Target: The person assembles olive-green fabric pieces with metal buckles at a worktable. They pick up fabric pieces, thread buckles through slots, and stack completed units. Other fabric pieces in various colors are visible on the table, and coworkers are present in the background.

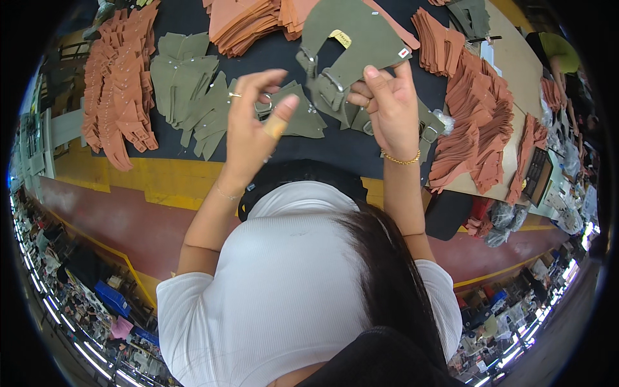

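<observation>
My right hand (392, 109) pinches the edge of an olive-green shoe upper (358, 45) between thumb and fingers, holding it up over the dark table. A small white-and-red tag sits near its edge, and a yellow patch shows by its cut-out. From its lower left hangs a strap with a metal buckle (333, 89). My left hand (255, 126) is raised to the left of it, empty, thumb and fingers apart, and slightly blurred. Behind and below my hands lie green pieces (303, 119) with buckles, partly hidden by the hands.
Stacked green pieces (177, 84) lie left of my left hand. Farther left is a long pile of orange pieces (119, 84). More orange stacks (248, 29) stand at the back, and a large orange pile (474, 122) covers the right side. A person (561, 55) is at the far right.
</observation>
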